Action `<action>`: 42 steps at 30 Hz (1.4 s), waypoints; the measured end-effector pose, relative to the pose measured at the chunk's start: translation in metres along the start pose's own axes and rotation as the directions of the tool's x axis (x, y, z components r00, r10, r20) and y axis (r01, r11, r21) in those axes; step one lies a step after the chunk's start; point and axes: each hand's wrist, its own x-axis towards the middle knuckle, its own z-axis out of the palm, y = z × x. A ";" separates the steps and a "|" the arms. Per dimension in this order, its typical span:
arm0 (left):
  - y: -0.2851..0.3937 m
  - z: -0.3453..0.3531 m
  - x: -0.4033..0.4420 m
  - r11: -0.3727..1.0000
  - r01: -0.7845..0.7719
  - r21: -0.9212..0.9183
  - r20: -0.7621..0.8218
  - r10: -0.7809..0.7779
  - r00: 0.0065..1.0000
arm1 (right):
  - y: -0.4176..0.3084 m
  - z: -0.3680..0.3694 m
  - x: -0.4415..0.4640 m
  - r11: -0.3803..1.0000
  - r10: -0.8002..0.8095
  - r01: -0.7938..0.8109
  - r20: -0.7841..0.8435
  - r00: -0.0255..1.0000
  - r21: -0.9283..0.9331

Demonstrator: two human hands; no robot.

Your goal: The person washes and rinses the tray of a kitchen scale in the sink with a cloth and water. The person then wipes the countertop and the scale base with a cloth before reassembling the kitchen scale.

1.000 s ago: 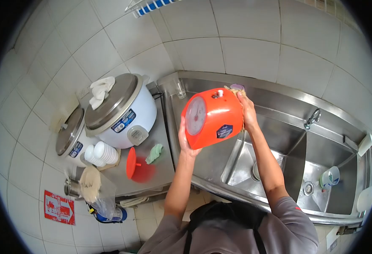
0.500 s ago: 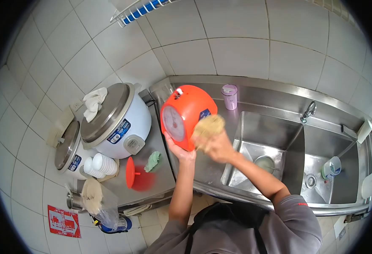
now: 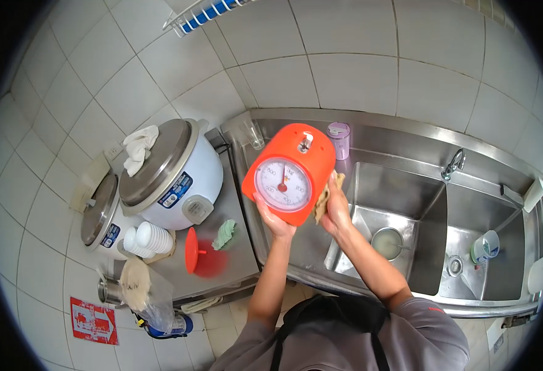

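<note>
An orange kitchen scale [image 3: 311, 176] is held up over the steel sink's drainboard, its white round dial [image 3: 277, 191] turned toward me. My left hand [image 3: 276, 219] grips the scale's lower edge from beneath. At its right side, my right hand [image 3: 337, 210] is closed on a beige cloth [image 3: 322, 207] pressed against the casing. Part of the right fingers is hidden behind the scale and cloth. On the left counter stands a red disc-shaped piece [image 3: 191, 250] beside a crumpled green cloth [image 3: 224, 235].
Two rice cookers [image 3: 206, 176] and stacked white cups [image 3: 154, 238] are at left. Behind the scale stand a purple tumbler [image 3: 340, 145] and a clear container [image 3: 246, 130]. A metal bowl [image 3: 387, 243] sits in the left basin, a white-green tub [image 3: 485, 246] in the right one, below the faucet [image 3: 452, 164].
The scale has turned so its dial faces me and shifted slightly right. My right hand and the cloth have moved from its front right onto its right side.
</note>
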 end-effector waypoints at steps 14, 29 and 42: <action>0.011 0.002 -0.011 0.979 0.044 -0.199 -0.079 -0.061 0.995 | -0.016 0.002 -0.076 0.882 0.201 -0.125 0.122 0.972 -0.454; 0.009 0.000 -0.016 0.996 0.034 -0.086 -0.217 -0.052 0.975 | 0.011 -0.061 -0.059 -0.195 -0.051 0.923 0.943 0.328 -0.331; 0.005 0.001 -0.014 0.992 0.059 -0.109 -0.197 -0.080 0.977 | -0.006 -0.027 -0.040 -0.466 -0.125 0.818 0.941 0.315 -0.336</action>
